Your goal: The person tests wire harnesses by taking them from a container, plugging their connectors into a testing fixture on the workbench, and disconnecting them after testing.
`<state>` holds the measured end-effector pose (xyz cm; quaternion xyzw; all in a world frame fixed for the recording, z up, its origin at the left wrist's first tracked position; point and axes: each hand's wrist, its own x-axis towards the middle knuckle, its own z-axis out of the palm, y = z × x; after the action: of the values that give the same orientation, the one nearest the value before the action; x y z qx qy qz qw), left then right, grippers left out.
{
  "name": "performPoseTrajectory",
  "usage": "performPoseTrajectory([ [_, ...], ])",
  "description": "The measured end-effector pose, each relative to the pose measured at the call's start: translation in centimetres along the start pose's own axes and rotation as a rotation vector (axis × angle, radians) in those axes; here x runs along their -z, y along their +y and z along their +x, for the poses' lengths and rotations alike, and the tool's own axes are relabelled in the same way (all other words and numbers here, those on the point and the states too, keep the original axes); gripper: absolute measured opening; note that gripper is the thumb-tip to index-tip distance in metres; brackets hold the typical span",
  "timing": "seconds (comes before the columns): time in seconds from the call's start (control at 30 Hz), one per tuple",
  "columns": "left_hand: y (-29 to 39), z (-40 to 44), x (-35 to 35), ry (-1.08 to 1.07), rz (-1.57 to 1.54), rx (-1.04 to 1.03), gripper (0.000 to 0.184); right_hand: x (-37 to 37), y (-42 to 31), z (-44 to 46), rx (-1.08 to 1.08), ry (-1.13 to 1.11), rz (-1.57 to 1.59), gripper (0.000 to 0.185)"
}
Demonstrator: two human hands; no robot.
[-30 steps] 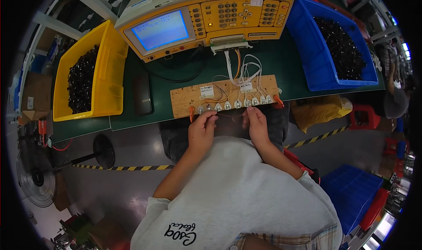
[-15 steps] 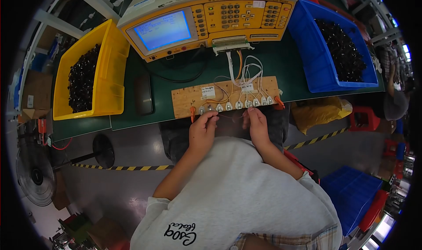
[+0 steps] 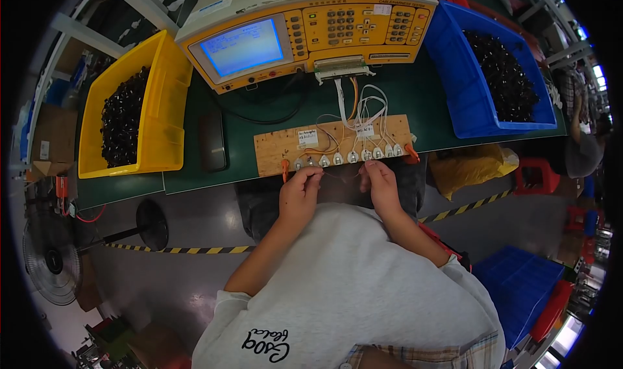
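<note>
My left hand (image 3: pixel 300 190) is closed, fingertips pinched together, just below the left part of the wooden test board (image 3: pixel 269 150). My right hand (image 3: pixel 381 187) is also closed in a pinch, near the board's front edge right of its middle. A thin wire (image 3: pixel 337 176) runs faintly between the fingertips of both hands; its ends are hidden in my fingers. Along the board's front edge sits a row of several metal terminals (image 3: pixel 352 155) with wires attached. An orange clamp (image 3: pixel 285 168) grips the left end, and another orange clamp (image 3: pixel 412 153) the right end.
Behind the board stands a yellow cable harness tester (image 3: pixel 354 28) with a lit screen. A yellow bin (image 3: pixel 170 119) and a blue bin (image 3: pixel 454 96), both holding small black parts, flank it. A phone-like dark object (image 3: pixel 213 142) lies on the green table. Another person (image 3: pixel 584 155) is far right.
Both hands keep nearly the same pose, with the thin wire still between them. The whole view has shifted very slightly.
</note>
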<state>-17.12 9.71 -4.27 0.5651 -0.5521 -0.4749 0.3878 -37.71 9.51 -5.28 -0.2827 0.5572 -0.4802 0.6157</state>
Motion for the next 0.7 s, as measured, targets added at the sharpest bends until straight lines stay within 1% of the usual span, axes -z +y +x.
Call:
performPoseTrajectory([
  [0.13,-0.3,-0.4,0.1,0.000,0.049,-0.029,0.013,0.5,0.3,-0.3,-0.001,-0.001,-0.034,0.030],
  [0.2,-0.8,-0.9,-0.2,-0.001,0.062,-0.055,0.014,0.8,0.9,-0.7,-0.082,-0.060,-0.054,0.026],
  [0.23,-1.0,-1.2,-0.4,-0.045,0.088,-0.043,0.014,0.8,1.1,-1.2,-0.084,-0.059,-0.055,0.026],
  [0.3,-1.3,-1.5,-0.7,-0.089,0.114,-0.031,0.014,0.1,1.4,-1.8,-0.134,-0.210,-0.058,0.022],
  [0.33,-1.3,-1.6,-0.8,-0.109,0.119,-0.074,0.016,-0.4,1.3,-2.0,-0.134,-0.208,-0.057,0.022],
  [0.37,-1.2,-1.7,-0.9,-0.129,0.123,-0.115,0.017,-0.9,1.1,-2.4,-0.129,-0.343,-0.131,0.019],
  [0.4,-1.1,-1.7,-0.9,-0.132,0.123,-0.113,0.017,-1.3,1.1,-2.6,-0.125,-0.478,-0.204,0.017],
  [0.43,-0.5,-1.5,-0.7,-0.136,0.139,-0.068,0.019,-1.5,1.1,-2.7,-0.125,-0.476,-0.205,0.017],
  [0.47,0.0,-1.4,-0.6,-0.140,0.156,-0.025,0.021,-1.7,1.0,-2.7,-0.103,-0.561,-0.260,0.017],
  [0.5,0.1,-1.4,-0.5,-0.142,0.154,-0.028,0.021,-1.8,1.0,-2.7,-0.081,-0.644,-0.316,0.017],
  [0.6,0.5,-1.4,-0.1,-0.192,0.192,-0.104,0.025,-1.7,0.8,-2.6,-0.096,-0.691,-0.304,0.020],
  [0.67,1.4,-1.6,0.3,-0.197,0.116,-0.013,0.028,-1.9,-0.1,-3.0,-0.108,-0.687,-0.248,0.020],
  [0.7,2.2,-1.7,0.8,-0.207,0.114,-0.022,0.028,-1.9,-1.0,-3.3,-0.122,-0.688,-0.195,0.020],
])
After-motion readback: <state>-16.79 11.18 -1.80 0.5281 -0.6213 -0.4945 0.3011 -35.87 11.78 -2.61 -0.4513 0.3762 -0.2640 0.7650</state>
